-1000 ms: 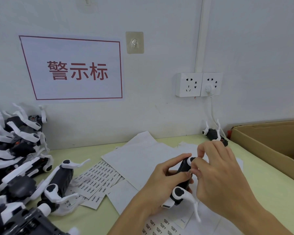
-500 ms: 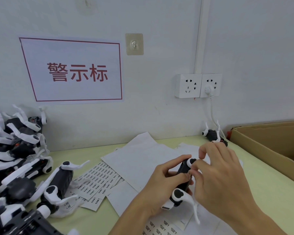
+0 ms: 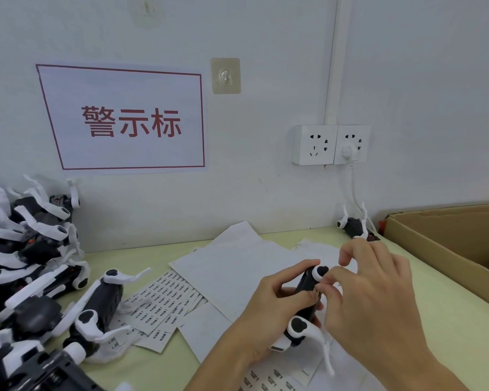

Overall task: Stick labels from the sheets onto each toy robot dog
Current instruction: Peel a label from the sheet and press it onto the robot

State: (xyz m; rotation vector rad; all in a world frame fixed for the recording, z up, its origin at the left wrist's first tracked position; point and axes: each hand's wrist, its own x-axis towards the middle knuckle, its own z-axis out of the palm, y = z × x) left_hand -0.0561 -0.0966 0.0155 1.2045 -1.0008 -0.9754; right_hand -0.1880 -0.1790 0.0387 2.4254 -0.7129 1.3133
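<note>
Black toy robot dog (image 3: 305,300) – white legs, pale green table (image 3: 449,320), white label sheets (image 3: 164,306) – black print, brown cardboard box (image 3: 446,249)

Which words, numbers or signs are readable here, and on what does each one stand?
"警示标": red characters on the wall sign.
Label sheets left of the hands: print too small to read.
Label sheet at the bottom edge: print blurred, unreadable.
Toy dogs, sockets, box: no readable text.

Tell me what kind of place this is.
Probably a toy factory labelling bench: a heap of identical toy robot dogs, label sheets spread on the table, and a cardboard box alongside.
</note>
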